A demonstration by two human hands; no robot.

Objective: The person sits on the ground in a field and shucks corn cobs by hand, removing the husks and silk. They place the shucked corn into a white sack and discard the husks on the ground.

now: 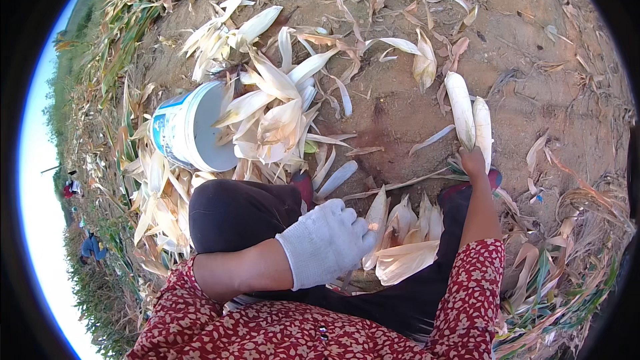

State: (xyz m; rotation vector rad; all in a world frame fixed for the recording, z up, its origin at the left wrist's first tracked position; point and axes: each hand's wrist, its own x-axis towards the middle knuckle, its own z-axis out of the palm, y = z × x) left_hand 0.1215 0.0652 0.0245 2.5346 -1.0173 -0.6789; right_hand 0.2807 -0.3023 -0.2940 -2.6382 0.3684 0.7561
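My right hand point(472, 162), bare, is closed around the lower end of a long pale ear of corn point(459, 105) on the soil by my right shoe. A second pale ear of corn point(482, 130) lies alongside it, partly behind the hand. My left hand point(330, 242) wears a white knitted glove and is held before my body with curled fingers. Its palm side is hidden, so whether it holds anything cannot be seen. Several ears of corn in dry husks point(400, 225) lie between my legs, just beyond the gloved fingers.
A white plastic bucket point(212, 125) with a blue label lies on its side at the left, its mouth facing a heap of dry husks point(275, 110). Loose husks and leaves litter the brown soil point(400, 120). Cornstalks point(135, 25) line the far left, where people point(92, 247) appear in the distance.
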